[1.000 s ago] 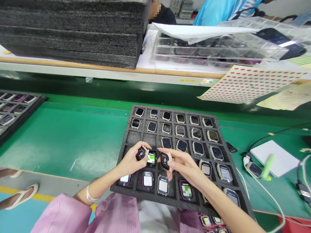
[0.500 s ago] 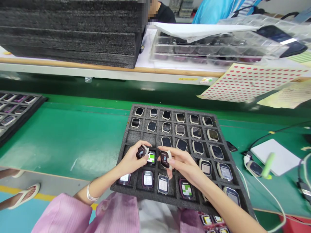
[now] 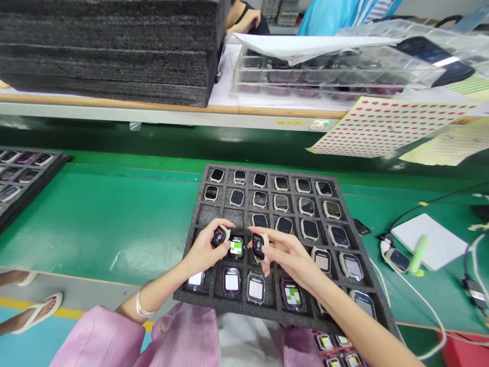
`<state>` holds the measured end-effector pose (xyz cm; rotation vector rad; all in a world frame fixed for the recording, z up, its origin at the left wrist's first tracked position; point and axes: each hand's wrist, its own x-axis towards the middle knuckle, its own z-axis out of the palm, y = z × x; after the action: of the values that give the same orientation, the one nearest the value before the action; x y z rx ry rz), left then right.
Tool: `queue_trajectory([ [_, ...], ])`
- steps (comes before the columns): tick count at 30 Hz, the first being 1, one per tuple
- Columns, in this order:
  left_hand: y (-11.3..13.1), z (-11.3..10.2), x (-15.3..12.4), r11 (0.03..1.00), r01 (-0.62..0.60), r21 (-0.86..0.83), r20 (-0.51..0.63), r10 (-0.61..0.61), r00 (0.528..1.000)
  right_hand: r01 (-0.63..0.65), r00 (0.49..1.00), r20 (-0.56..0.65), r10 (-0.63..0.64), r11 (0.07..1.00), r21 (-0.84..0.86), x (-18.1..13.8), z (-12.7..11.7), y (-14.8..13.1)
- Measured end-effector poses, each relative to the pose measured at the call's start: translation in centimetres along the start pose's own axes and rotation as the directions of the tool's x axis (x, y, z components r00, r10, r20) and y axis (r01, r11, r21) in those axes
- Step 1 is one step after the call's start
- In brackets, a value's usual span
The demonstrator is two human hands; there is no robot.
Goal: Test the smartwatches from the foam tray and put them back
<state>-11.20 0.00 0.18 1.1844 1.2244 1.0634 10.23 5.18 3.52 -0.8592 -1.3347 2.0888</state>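
My left hand (image 3: 208,248) is closed on a smartwatch body (image 3: 220,236) with a lit dark face and no strap. A second smartwatch (image 3: 258,246), pale-cased with a similar lit face, is pinched between the thumb and fingers of my right hand (image 3: 284,255). Both are held just above a dark grey foam tray (image 3: 244,308) divided into square pockets. Between my hands, a watch with a green and white screen (image 3: 236,247) lies in its pocket. Rows of watches with black screens fill the far pockets; several nearer ones, such as the purple-cased watch (image 3: 232,281), show lit screens.
Another foam tray of watches (image 3: 23,176) lies at the left on the green bench (image 3: 126,214). To the right are a white box (image 3: 431,243), a cabled watch (image 3: 398,260) and cables. Stacked black foam (image 3: 110,56) and clear plastic trays (image 3: 328,76) occupy the shelf. A person sits beyond.
The view has shifted slightly. Both hands still hold their watches over the tray, with the right-hand watch turned a little. A co-worker's hand now shows beyond the shelf.
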Motion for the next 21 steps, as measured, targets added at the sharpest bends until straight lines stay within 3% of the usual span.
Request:
queue_trajectory([
  [10, -0.31, 0.03, -0.16, 0.998, 0.023, -0.063, 0.005, -0.023, 1.000, -0.001, 0.999, 0.041, 0.002, 1.000, -0.020, -0.18, -0.13, 0.17],
  [14, -0.18, 0.18, 0.09, 0.984, 0.058, -0.170, 0.069, -0.047, 0.997, -0.008, 0.999, 0.051, 0.005, 0.998, 0.065, -0.03, 0.20, 0.10],
  [21, -0.69, 0.14, 0.55, 0.924, 0.028, -0.382, 0.145, 0.030, 0.989, -0.013, 1.000, 0.027, 0.010, 0.995, 0.102, 0.41, 0.26, 0.17],
])
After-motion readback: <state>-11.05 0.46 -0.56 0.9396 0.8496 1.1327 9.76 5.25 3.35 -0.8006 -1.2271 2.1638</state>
